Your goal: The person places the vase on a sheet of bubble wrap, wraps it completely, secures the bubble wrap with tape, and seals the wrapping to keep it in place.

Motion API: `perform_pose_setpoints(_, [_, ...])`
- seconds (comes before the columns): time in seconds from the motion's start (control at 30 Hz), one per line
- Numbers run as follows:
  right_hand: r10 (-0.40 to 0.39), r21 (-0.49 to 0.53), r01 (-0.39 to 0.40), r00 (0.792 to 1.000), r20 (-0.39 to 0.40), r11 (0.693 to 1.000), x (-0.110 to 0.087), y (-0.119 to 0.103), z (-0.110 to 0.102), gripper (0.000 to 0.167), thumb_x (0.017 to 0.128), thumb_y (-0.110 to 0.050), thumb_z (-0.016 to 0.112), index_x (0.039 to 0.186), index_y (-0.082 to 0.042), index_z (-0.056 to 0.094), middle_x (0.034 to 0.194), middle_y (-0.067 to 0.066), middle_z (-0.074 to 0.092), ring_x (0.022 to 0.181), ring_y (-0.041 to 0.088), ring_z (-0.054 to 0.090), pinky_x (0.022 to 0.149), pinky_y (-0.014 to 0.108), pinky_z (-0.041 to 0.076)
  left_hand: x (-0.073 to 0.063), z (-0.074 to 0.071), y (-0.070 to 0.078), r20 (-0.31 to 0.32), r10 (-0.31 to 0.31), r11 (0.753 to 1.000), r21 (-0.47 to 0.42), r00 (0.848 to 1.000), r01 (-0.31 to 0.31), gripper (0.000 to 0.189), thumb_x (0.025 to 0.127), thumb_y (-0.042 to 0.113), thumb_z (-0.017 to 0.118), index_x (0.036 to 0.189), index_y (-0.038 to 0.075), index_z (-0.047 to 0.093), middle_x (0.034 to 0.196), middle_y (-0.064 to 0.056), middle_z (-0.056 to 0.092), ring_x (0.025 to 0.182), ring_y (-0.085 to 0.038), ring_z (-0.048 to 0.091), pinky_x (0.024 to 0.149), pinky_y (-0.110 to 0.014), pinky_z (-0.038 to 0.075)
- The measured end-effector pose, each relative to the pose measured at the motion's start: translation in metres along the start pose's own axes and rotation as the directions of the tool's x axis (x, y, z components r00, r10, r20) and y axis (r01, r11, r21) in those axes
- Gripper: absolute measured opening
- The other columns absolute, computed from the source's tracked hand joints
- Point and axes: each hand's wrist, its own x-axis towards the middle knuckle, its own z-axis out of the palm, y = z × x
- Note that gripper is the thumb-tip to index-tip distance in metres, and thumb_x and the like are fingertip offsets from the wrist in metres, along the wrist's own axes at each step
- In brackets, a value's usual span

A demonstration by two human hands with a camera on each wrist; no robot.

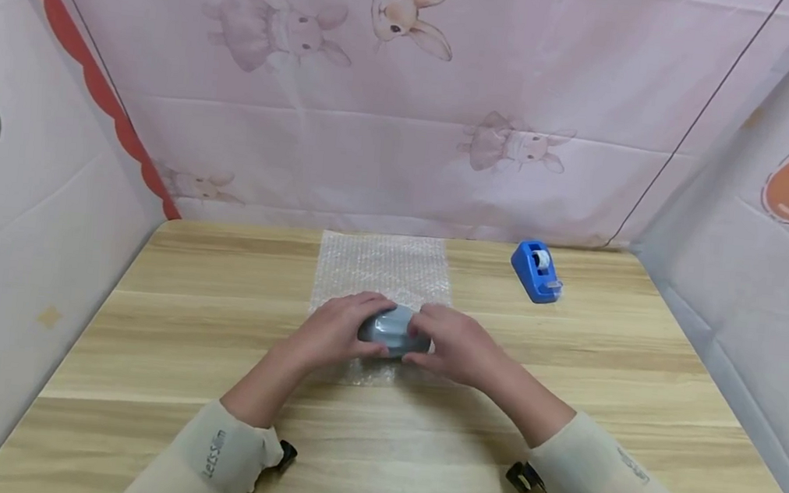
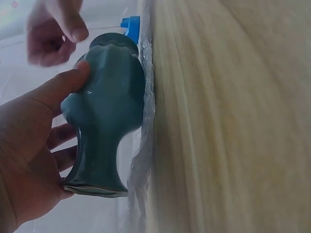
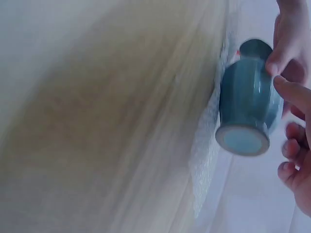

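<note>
A glossy blue-green ceramic vase [image 1: 396,328] lies on its side on a sheet of bubble wrap [image 1: 382,265]. My left hand [image 1: 334,329] holds it from the left, thumb on the near side and fingers over the far side. In the left wrist view the vase [image 2: 104,102] shows a fluted body, a slim neck and a flared mouth close to the palm. At the foot end, my right hand [image 1: 456,347] hovers with loosely bent fingers. The right wrist view shows its thumb beside the vase body [image 3: 245,94] and its other fingers apart from the pale-ringed base [image 3: 242,140].
A blue tape dispenser [image 1: 535,270] with a roll of clear tape stands at the back right of the wooden table [image 1: 183,322]. Printed cloth walls [image 1: 401,169] enclose the table at the back and both sides.
</note>
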Motion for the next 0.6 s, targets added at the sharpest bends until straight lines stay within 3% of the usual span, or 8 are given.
perform_pose_setpoints(0.1, [-0.103,-0.052,0.108,0.99,0.097,0.993,-0.004,-0.01,0.002,0.015,0.082,-0.03,0.079,0.09,-0.02,0.071,0.086,-0.007,0.067,0.073,0.005,0.058,0.065,0.022,0.05,0.001,-0.001,0.0,0.013,-0.012,1.0,0.0,1.0,0.012,0.068,0.081,0.044,0.079,0.14,0.021,0.054,0.141,0.0,0.055,0.124,-0.022,0.056,0.1,-0.043,0.046])
perform_pose_setpoints(0.27, [-0.129,-0.172,0.179,0.956,0.264,0.969,-0.009,-0.021,0.014,0.006,0.086,-0.027,0.073,0.086,-0.021,0.072,0.08,-0.006,0.065,0.062,0.007,0.056,0.055,0.023,0.047,0.001,0.0,0.002,0.022,-0.006,1.0,0.007,1.0,0.006,0.067,0.082,0.041,0.079,0.141,0.019,0.054,0.146,-0.004,0.05,0.133,-0.025,0.049,0.108,-0.043,0.041])
perform_pose_setpoints(0.47, [-0.136,-0.265,0.219,0.945,0.297,0.939,-0.012,-0.027,0.02,0.005,0.088,-0.024,0.072,0.087,-0.019,0.072,0.081,-0.005,0.065,0.063,0.009,0.055,0.054,0.026,0.047,-0.002,0.004,0.007,-0.046,0.097,0.992,0.081,0.994,-0.093,0.062,0.084,0.033,0.078,0.138,0.012,0.056,0.138,-0.009,0.048,0.127,-0.026,0.044,0.102,-0.042,0.044])
perform_pose_setpoints(0.6, [-0.146,-0.329,0.244,0.945,0.293,0.912,-0.011,-0.028,0.021,0.003,0.086,-0.022,0.072,0.084,-0.02,0.072,0.078,-0.005,0.064,0.06,0.01,0.054,0.049,0.025,0.044,-0.005,0.005,0.009,-0.071,0.148,0.979,0.15,0.986,-0.136,0.055,0.086,0.031,0.077,0.135,0.015,0.056,0.133,-0.008,0.052,0.121,-0.025,0.048,0.097,-0.041,0.047])
